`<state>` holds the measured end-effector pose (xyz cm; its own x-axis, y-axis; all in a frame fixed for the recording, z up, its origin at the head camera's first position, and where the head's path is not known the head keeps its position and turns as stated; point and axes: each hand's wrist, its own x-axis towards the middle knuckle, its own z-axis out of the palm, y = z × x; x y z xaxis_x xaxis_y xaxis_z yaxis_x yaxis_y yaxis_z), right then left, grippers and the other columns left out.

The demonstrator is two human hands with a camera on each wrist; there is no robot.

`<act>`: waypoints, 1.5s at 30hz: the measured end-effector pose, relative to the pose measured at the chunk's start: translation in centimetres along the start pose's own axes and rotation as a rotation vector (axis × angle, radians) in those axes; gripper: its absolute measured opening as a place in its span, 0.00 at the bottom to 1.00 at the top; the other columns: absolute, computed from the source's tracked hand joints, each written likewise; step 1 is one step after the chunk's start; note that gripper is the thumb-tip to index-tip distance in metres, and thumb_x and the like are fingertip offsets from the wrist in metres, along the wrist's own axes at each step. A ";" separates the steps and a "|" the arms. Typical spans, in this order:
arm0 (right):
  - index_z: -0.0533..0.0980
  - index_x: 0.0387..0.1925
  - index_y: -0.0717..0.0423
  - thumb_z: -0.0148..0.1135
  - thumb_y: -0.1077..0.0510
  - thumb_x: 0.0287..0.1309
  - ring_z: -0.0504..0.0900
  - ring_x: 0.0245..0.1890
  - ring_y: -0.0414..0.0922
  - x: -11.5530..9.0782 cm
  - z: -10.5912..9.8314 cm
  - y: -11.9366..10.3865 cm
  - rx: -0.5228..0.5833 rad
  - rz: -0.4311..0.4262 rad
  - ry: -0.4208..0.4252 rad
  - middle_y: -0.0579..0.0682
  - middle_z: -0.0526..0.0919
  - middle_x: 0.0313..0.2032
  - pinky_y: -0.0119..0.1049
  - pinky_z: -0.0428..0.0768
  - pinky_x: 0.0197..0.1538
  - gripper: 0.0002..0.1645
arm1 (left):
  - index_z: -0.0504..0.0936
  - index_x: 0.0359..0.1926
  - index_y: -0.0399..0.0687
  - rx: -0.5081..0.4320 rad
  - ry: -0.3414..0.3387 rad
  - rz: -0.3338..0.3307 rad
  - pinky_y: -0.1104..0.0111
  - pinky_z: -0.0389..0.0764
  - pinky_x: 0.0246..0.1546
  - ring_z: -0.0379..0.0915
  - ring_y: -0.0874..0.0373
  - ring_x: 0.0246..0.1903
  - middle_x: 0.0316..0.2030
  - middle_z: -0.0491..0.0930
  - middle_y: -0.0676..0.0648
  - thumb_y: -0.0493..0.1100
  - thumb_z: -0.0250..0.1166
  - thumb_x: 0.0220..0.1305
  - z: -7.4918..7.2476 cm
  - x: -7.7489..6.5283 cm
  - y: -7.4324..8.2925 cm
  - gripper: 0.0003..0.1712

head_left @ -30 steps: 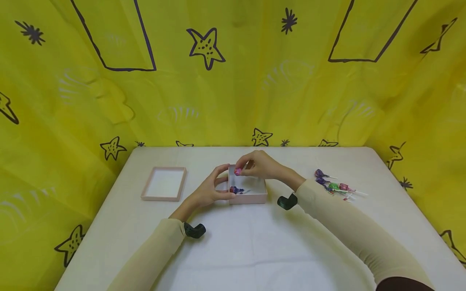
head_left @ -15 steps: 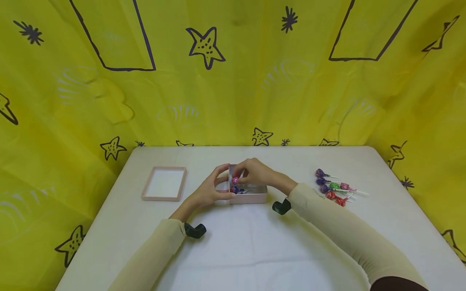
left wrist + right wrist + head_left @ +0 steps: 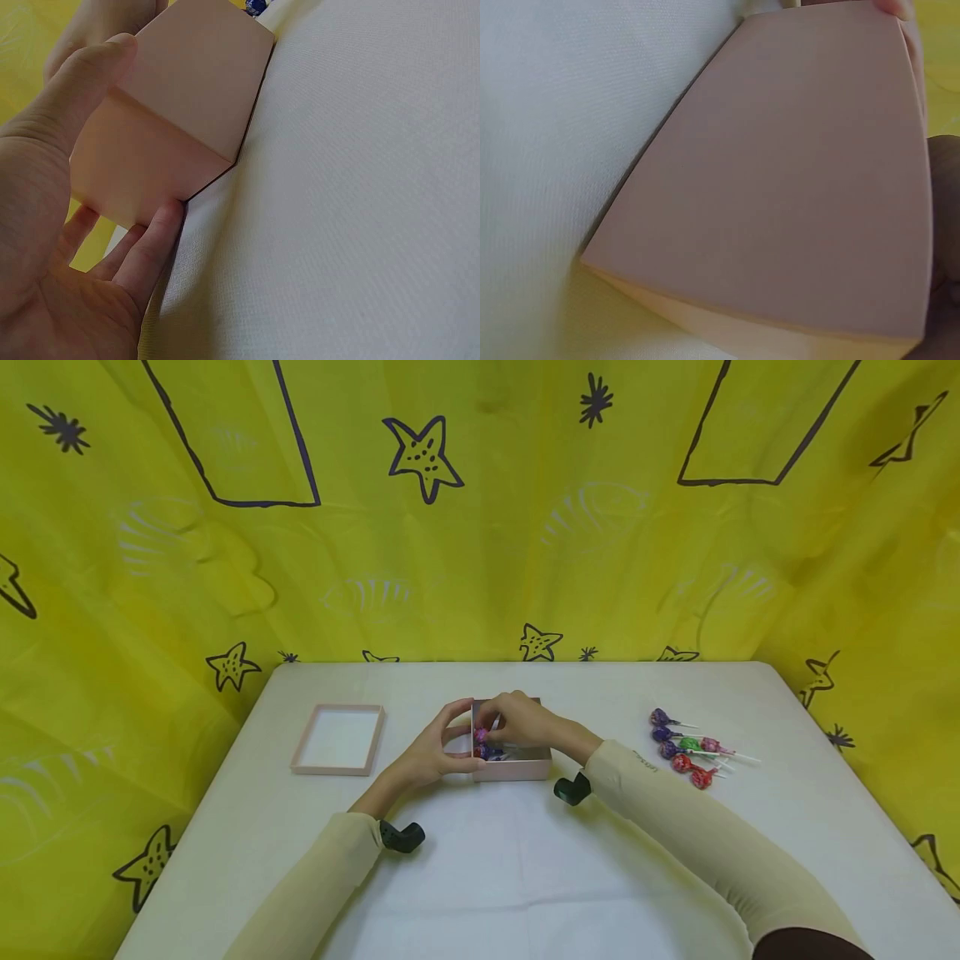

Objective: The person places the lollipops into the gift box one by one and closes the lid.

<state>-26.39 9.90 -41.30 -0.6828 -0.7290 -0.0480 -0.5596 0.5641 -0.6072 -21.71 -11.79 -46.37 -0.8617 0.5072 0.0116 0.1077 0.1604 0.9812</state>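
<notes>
A pale pink box [image 3: 513,770] stands uncovered on the white table. Its left side is gripped by my left hand [image 3: 426,753], thumb at the near corner and fingers round the back; the left wrist view shows this hand [image 3: 82,300] against the box walls [image 3: 196,67]. Inside the box, my right hand [image 3: 521,723] pinches a pink-wrapped lollipop [image 3: 481,736] low at the left wall. A dark blue lollipop [image 3: 483,752] lies just nearer. In the right wrist view the box wall [image 3: 772,165] covers most of the right hand [image 3: 945,202].
Left of the box lies a pink-rimmed lid [image 3: 330,770], inside up. Several wrapped lollipops [image 3: 681,763], purple, green, pink and red, lie loosely at the right. A yellow patterned curtain [image 3: 480,552] hangs behind the table.
My right hand has lowered the pink lollipop into the box, nearer to the blue one. My left hand stays on the box.
</notes>
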 end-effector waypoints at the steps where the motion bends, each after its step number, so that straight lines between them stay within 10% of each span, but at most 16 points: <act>1: 0.86 0.42 0.54 0.71 0.63 0.63 0.85 0.40 0.44 0.0 0.0 0.0 -0.002 -0.002 0.000 0.45 0.88 0.38 0.34 0.86 0.45 0.06 | 0.49 0.81 0.52 0.004 0.002 0.001 0.57 0.80 0.60 0.55 0.42 0.75 0.81 0.45 0.47 0.33 0.77 0.58 0.0 0.0 0.1 0.59; 45: 0.81 0.54 0.62 0.68 0.64 0.65 0.87 0.45 0.48 -0.3 -0.3 -0.3 -0.054 0.025 -0.062 0.54 0.88 0.45 0.40 0.86 0.52 0.16 | 0.52 0.80 0.61 0.010 0.017 -0.026 0.57 0.81 0.59 0.55 0.42 0.75 0.80 0.46 0.49 0.37 0.79 0.57 0.2 -0.1 0.1 0.58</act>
<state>-26.17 10.02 -40.91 -0.6678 -0.7358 -0.1124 -0.5684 0.6016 -0.5612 -21.55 -11.65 -46.33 -0.8723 0.4888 -0.0101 0.0903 0.1814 0.9793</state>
